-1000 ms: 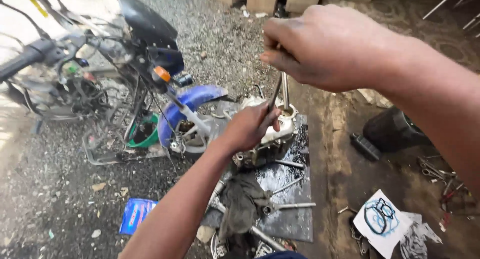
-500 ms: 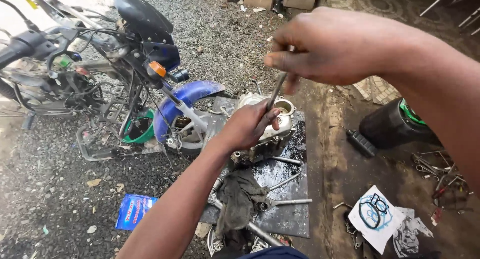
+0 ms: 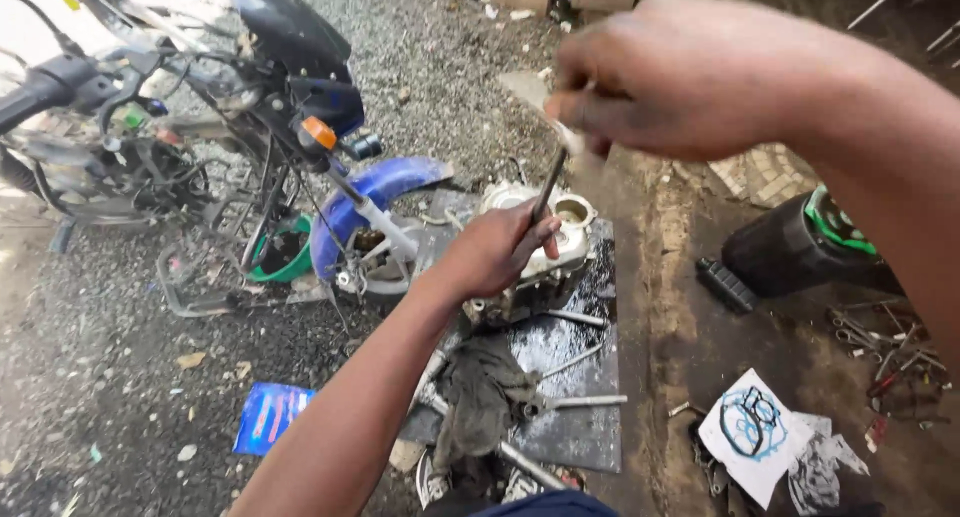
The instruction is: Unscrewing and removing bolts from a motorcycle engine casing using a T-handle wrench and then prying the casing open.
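Grey gravel covers the ground at the far left, where a stripped motorcycle stands with its blue front mudguard pointing toward the work area. A green bowl sits beneath it, and a blue packet lies on the gravel nearer the person. In the middle, a dark oily metal sheet carries a silver engine casing, a crumpled grey rag and a few loose metal rods. The left hand rests on the casing, fingers curled closed around the lower part of a thin dark tool shaft that rises at a slight tilt. The right hand, blurred, is above it, fingers closed around the shaft's top end. Further right, a black cylinder with a green band lies on the dirt, a small black block just beside it. A white gasket packet lies near the bottom, and scattered tools sit at the far right.
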